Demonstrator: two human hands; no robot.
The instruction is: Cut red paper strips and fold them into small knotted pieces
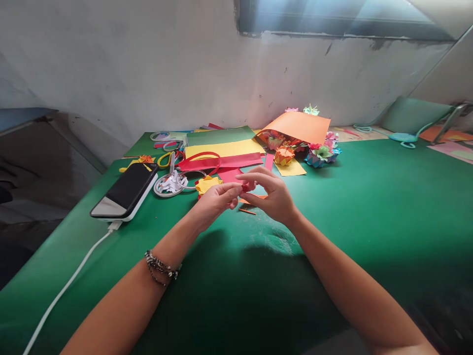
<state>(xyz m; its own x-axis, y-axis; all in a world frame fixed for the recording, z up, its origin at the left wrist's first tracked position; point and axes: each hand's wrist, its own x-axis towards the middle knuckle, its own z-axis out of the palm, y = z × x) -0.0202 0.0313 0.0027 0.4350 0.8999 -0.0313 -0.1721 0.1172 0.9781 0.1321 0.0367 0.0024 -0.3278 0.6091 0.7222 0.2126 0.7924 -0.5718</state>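
Near the middle of the view, my left hand (219, 198) pinches a small red paper piece (244, 188) between thumb and fingers. My right hand (271, 194) is beside it, thumb and fingers apart, its fingertips close to the red piece; whether they touch it is hard to tell. A yellow and red paper flower (207, 185) sits just behind my left hand. Orange paper strips (247, 211) lie on the green table (369, 207) below my hands. Behind them are red strips (236, 160) and a yellow sheet (225, 148).
A phone (125, 191) on a white block with a cable (70, 281) lies at left. Scissors (172, 160) and tape rolls (168, 186) are beside it. Folded paper flowers (321, 155) and a curved orange sheet (301, 127) stand at the back, near the wall.
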